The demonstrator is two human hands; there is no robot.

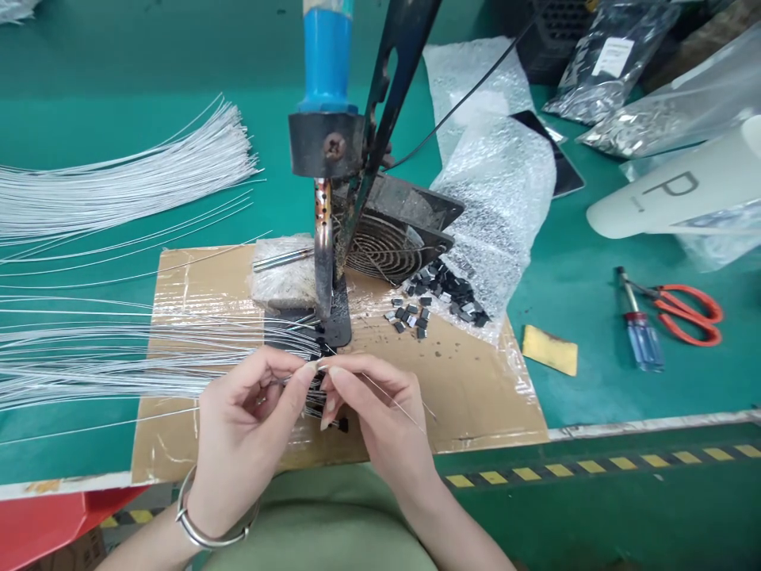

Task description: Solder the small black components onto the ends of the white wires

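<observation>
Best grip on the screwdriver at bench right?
I'd take the screwdriver by its blue handle, coming from the wearer's side. That thick end points toward the wearer; the thin shaft points away, close to the red-handled tool.

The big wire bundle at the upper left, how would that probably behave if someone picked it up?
The wire bundle would probably bend but feel springy, since it lies in a long, smooth curve. It may also slide apart in the grip, as no tie shows around it and a few ends poke out.
</observation>
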